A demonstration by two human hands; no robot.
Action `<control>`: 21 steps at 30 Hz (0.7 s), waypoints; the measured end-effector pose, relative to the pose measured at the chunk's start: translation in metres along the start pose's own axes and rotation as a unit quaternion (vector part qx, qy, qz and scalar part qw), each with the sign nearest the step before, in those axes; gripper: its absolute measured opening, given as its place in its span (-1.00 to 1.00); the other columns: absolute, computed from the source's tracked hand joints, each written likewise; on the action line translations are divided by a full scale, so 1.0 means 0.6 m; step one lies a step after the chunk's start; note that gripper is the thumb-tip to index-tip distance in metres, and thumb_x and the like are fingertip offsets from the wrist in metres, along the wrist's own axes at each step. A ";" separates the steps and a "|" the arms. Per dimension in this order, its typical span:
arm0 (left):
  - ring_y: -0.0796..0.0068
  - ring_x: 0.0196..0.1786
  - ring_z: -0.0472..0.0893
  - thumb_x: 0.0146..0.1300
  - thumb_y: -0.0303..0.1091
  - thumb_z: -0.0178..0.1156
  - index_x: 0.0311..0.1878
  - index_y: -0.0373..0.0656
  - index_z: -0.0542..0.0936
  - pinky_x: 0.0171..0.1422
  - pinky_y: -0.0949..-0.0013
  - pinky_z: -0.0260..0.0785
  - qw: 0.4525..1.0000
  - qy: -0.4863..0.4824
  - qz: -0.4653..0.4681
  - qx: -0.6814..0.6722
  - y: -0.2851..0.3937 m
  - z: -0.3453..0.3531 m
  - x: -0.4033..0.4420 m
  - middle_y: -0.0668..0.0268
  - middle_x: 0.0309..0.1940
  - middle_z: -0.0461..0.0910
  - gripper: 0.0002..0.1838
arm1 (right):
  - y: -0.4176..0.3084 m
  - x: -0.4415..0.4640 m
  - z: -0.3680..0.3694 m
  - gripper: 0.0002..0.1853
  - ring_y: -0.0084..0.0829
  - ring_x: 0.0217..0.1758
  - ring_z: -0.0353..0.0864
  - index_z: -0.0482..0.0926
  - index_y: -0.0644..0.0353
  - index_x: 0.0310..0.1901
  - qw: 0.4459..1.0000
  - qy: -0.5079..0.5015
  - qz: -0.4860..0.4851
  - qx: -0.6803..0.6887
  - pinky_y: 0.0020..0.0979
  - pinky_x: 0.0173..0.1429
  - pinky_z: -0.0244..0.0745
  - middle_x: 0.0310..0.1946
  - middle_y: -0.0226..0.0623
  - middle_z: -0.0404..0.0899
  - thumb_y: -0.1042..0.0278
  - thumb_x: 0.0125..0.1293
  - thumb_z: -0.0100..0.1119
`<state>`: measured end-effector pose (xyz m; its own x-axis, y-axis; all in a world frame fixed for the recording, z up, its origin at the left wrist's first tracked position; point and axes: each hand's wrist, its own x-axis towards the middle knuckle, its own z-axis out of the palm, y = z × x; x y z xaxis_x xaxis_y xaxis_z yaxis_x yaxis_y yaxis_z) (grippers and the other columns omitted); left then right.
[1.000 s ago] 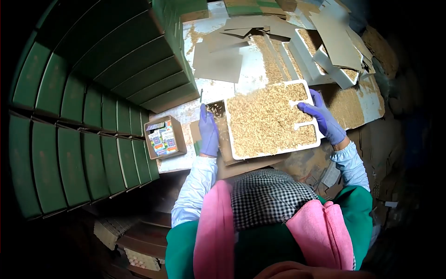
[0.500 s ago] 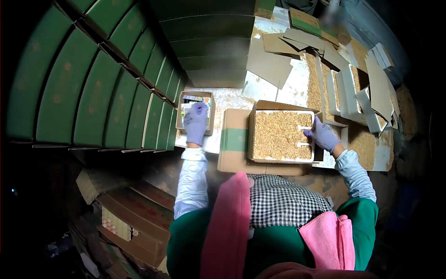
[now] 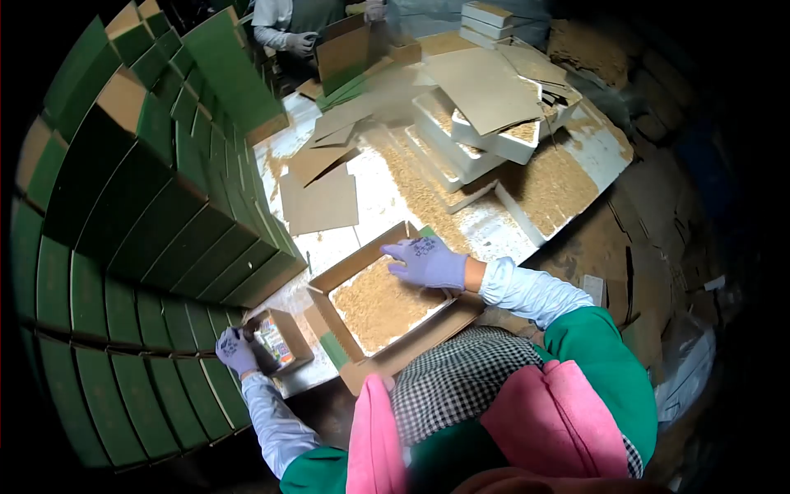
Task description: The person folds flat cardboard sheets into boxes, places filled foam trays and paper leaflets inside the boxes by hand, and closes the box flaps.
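Observation:
My left hand (image 3: pixel 237 351), in a lilac glove, is at the left side of a small cardboard box (image 3: pixel 296 339). Its fingers look curled; what they hold, if anything, is hidden. Colourful printed labels (image 3: pixel 274 342) lie inside that small box. My right hand (image 3: pixel 428 262), gloved alike, has its fingers apart above the far right part of an open carton (image 3: pixel 329 317). Inside the carton sits a white tray filled with tan, husk-like grains (image 3: pixel 383 309). A small white piece (image 3: pixel 369 282) shows on the grains' surface.
Stacked green cartons (image 3: pixel 148 239) rise on the left. Grey cardboard sheets (image 3: pixel 321 200) lie across the table. Farther back, white foam trays of grains (image 3: pixel 461 152) are stacked under more sheets. Another person's gloved hand (image 3: pixel 300 43) is beside a green-brown carton (image 3: pixel 341 62).
The view has turned. My right hand has left the tray's right rim and is over the grains. The left hand has gone from above the labels to the small box's left side.

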<state>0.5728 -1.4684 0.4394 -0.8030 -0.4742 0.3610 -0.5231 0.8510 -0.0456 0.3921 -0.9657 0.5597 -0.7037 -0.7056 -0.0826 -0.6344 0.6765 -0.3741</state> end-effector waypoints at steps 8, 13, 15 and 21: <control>0.16 -0.24 0.63 0.20 -0.37 0.24 -0.30 -0.14 0.58 -0.18 0.17 0.44 0.955 0.100 0.047 -0.276 0.255 -0.259 0.027 0.22 -0.29 0.65 -0.93 | 0.288 0.058 -0.245 -0.38 0.07 0.35 0.41 0.34 0.27 0.33 0.875 0.317 0.205 -0.304 0.07 0.40 0.22 0.24 0.11 0.43 0.06 0.35 0.11; 0.18 0.06 0.57 0.19 -0.08 0.27 -0.05 -0.04 0.59 0.30 0.17 0.28 0.892 -0.203 0.356 -0.192 0.465 -0.229 -0.103 0.25 -0.01 0.58 -0.66 | 0.311 0.063 -0.235 -0.58 -0.04 0.29 0.47 0.46 0.22 0.19 0.916 0.214 0.244 -0.235 -0.03 0.33 0.34 0.20 -0.01 0.48 0.18 0.40 0.00; 0.06 0.14 0.54 0.21 -0.04 0.28 0.14 -0.11 0.56 0.32 0.13 0.29 0.866 -0.268 0.331 -0.262 0.452 -0.200 -0.123 0.15 0.11 0.55 -0.50 | 0.283 0.027 -0.289 -0.65 -0.11 0.22 0.51 0.52 0.15 0.12 0.938 0.213 0.226 -0.157 -0.09 0.24 0.41 0.14 -0.12 0.52 0.19 0.41 -0.02; 0.11 0.35 0.43 0.32 -0.46 0.15 0.29 -0.34 0.45 0.49 0.18 0.18 0.869 0.040 0.068 -0.489 0.408 -0.319 -0.076 0.06 0.28 0.48 -0.53 | 0.083 -0.056 -0.284 -0.57 -0.27 -0.14 0.48 0.61 -0.05 0.13 0.871 0.448 -0.094 -0.180 -0.24 -0.06 0.46 -0.19 -0.36 0.50 0.40 0.18 0.22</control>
<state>0.5364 -1.1954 0.5900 -0.7959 -0.3699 0.4793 0.0998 0.7007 0.7065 0.3296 -0.8726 0.7012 -0.4413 -0.4723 0.7630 -0.7110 0.7028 0.0239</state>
